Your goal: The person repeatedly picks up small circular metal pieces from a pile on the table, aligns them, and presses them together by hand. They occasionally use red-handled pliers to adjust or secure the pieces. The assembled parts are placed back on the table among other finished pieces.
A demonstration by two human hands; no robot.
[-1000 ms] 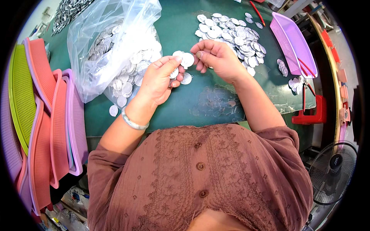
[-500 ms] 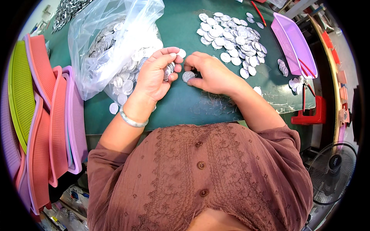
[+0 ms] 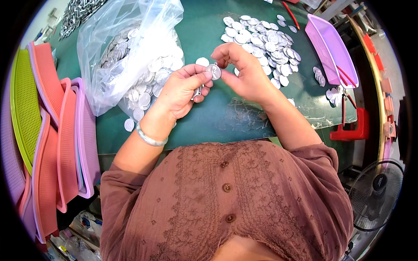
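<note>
My left hand (image 3: 185, 87) is closed on several flat, round silver medals, with a few edges showing under its curled fingers. Between its thumb and fingertips it pinches one silver medal (image 3: 213, 71) that has a small loop on top. Right beside that medal is my right hand (image 3: 246, 71), its thumb and bent fingers apart with nothing seen between them. Another disc (image 3: 202, 61) lies just beyond my left fingertips. A clear plastic bag (image 3: 98, 65) full of such medals spills some onto the table at left. A loose pile of medals (image 3: 270, 43) spreads beyond my right hand.
Pink, purple and green mesh baskets (image 3: 45, 130) stand stacked at the left edge of the green table (image 3: 200, 124). A purple basket (image 3: 324, 48), red-handled pliers (image 3: 344, 106) and small medal heaps (image 3: 319, 77) are at right. Grey metal parts (image 3: 78, 15) lie far left.
My right hand has moved up and away from the medal it pinched. That medal now sits between my left thumb and fingers. My right fingers have spread apart.
</note>
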